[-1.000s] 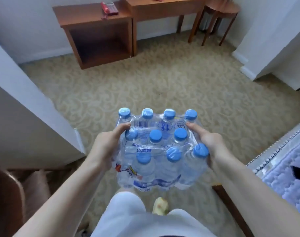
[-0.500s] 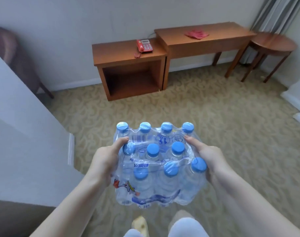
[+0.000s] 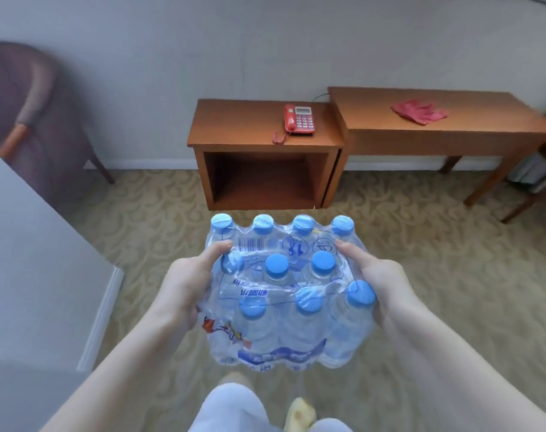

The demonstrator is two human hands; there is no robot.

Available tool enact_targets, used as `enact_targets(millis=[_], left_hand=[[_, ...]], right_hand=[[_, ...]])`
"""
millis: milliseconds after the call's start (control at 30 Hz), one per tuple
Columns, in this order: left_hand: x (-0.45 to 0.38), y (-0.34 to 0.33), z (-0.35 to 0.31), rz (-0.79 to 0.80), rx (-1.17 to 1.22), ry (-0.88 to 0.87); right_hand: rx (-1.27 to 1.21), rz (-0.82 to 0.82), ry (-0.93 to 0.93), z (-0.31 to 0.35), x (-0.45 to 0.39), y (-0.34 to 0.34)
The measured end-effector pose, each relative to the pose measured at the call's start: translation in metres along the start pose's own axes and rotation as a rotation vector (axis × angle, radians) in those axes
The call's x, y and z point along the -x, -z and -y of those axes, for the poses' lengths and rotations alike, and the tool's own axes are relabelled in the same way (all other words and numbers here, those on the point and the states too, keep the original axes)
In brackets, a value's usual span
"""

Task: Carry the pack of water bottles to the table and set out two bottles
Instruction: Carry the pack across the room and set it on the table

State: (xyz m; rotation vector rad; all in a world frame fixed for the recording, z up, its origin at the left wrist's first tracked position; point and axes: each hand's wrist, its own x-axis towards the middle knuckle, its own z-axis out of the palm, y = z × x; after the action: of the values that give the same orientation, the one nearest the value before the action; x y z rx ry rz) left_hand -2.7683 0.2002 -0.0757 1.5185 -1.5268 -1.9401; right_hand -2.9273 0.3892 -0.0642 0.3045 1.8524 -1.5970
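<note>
One pack of water bottles, wrapped, both hands' fingers clasping its sides. Carrying step in hand. Next: walk to desk, lower pack level.

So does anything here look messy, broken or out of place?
Little does. A red cloth lies crumpled on the long wooden table, and the red phone on the lower cabinet sits slightly askew. The pack of water bottles looks intact, its wrap only wrinkled, gripped by the left hand and right hand.
</note>
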Motion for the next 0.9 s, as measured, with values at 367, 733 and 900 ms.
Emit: enact_targets(millis=[367,733,900], left_hand=[[-0.182,-0.051,-0.108,-0.016,0.039,0.051],[-0.371,-0.068,-0.242,-0.11,-0.037,0.063],[-0.464,-0.089,-0.28,-0.13,0.022,0.078]], right_hand=[[0.038,0.058,-0.043,0.118,-0.185,-0.088],[0.049,0.075,-0.08,0.232,-0.35,-0.215],[0.095,0.097,-0.077,0.287,-0.441,-0.265]])
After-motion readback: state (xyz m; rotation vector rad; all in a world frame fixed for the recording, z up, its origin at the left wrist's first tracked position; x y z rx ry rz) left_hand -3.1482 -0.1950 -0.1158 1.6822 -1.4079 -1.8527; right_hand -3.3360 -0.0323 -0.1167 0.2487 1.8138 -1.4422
